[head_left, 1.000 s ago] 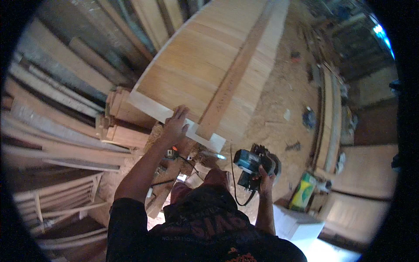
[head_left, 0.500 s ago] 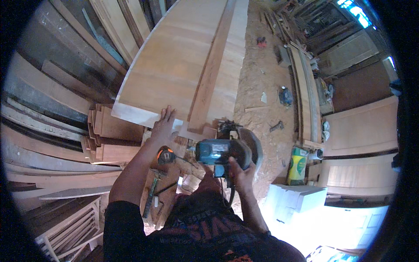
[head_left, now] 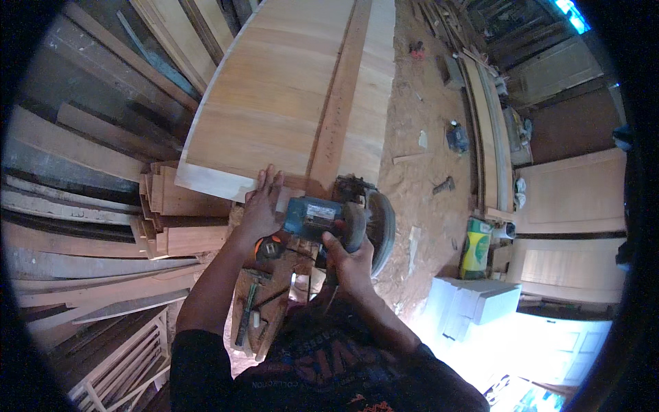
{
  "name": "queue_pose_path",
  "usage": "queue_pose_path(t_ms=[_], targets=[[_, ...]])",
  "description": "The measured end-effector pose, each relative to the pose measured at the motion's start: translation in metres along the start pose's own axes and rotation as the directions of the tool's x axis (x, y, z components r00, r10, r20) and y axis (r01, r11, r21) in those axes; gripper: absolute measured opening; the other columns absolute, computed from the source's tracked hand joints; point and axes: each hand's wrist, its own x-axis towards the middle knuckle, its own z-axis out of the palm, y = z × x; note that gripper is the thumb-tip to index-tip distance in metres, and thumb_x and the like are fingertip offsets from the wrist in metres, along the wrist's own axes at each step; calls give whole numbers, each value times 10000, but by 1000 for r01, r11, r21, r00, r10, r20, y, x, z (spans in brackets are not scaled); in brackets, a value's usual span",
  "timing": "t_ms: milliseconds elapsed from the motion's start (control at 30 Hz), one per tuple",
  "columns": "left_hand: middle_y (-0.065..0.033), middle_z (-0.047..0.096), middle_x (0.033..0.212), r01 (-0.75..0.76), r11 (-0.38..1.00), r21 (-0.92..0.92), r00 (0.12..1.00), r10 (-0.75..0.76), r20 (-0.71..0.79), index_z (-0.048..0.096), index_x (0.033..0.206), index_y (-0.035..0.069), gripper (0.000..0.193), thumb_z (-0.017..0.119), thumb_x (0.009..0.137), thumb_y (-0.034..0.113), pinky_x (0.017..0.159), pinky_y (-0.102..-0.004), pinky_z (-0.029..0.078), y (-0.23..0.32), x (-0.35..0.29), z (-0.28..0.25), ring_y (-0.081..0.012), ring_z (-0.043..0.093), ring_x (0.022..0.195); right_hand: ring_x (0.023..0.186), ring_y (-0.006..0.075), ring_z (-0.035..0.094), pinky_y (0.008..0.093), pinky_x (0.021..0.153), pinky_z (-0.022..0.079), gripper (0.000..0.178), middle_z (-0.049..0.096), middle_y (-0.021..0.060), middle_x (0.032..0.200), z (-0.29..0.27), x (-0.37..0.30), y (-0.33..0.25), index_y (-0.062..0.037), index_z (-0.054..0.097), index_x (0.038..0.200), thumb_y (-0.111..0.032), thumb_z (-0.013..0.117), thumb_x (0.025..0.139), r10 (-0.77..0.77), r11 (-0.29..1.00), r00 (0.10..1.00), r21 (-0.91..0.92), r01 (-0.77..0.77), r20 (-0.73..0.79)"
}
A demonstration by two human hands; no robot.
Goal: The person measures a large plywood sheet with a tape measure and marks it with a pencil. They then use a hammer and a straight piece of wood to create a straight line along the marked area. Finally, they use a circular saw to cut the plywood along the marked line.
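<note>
Two bare hands, one power saw and one large panel fill the middle of a timber-lined workshop, with one black-and-orange tape measure point(head_left: 269, 248), one green-handled tool point(head_left: 247, 302), one white box point(head_left: 473, 305) and one yellow-and-green bag point(head_left: 475, 248) around them. The right hand point(head_left: 351, 264) grips the teal-and-black circular saw point(head_left: 312, 217) by its handle, fingers wrapped round it; the saw sits just ahead of that hand, its teal motor end pointing left, at the near edge of the broad pale-wood panel point(head_left: 254, 110). Whether its blade touches the wood cannot be told. The left hand point(head_left: 261, 209), fingers outstretched and grasping nothing, lies on the panel's white-edged near end, just beside the motor. One long reddish-brown board point(head_left: 335, 127) lies lengthwise on the panel, running away from the saw. A second earlier the saw hung clear of the panel, off to the right; now it is across the panel's near edge and much closer to the left hand, which rests on the same end as before.
</note>
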Motion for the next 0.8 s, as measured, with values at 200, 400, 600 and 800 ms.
queue_pose_path(t_ms=[200,400,600,800], targets=[[-247,4,1711,24,1000,-13,998,-23,63,110,1652,101,1274,869,682,428,1134,-691,280,3,-2,4,-491,42,1569,593,102,533,271,536,428,275,598,5,755,1,-3,-4,-22,607,1124,-107,768,918,13,1000,1000,-13,-13,-1],[-262,-12,1706,20,999,-26,1000,-19,14,109,1649,89,1280,867,684,455,1135,-703,269,2,0,12,-510,23,1562,595,109,545,276,538,438,205,591,10,735,3,0,-7,-48,588,976,-109,773,910,11,1000,1000,-4,-11,4],[-255,0,1708,19,1000,21,1000,-19,9,97,1649,95,1338,907,637,425,1132,-681,275,3,-1,14,-494,34,1568,589,108,547,279,535,443,190,587,6,723,4,4,-11,-50,594,956,-99,770,905,35,998,999,48,-34,-7],[-257,10,1706,22,999,30,1000,-22,8,94,1646,94,1373,938,601,376,1117,-658,288,4,-4,13,-484,51,1571,582,111,547,286,537,453,187,593,8,716,6,6,-12,-53,600,948,-108,773,903,68,995,997,68,-67,-18]])
